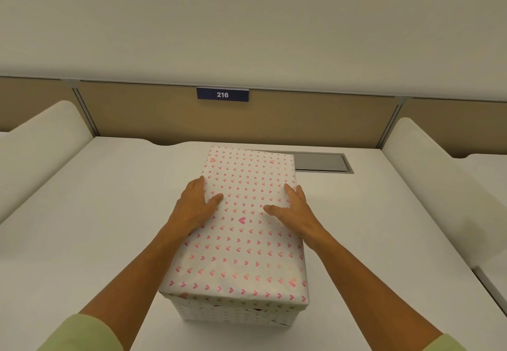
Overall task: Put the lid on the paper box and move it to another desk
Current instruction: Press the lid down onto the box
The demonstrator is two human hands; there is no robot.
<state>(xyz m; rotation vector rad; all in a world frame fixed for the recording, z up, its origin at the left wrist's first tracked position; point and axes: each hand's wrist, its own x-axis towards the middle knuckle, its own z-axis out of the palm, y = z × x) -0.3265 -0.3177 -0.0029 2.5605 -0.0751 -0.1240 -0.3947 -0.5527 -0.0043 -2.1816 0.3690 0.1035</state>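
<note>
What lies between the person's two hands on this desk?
In the head view, the heart-patterned lid on the paper box lies between the left hand and right hand, thumbs resting on top.

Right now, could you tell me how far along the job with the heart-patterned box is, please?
Done: the heart-patterned paper lid sits on the matching paper box. In hand: the left hand and right hand grip the lid's long edges, thumbs on top. Left: whether the box has already been moved cannot be told from this view; it rests on the white desk under the blue 216 sign.
</note>
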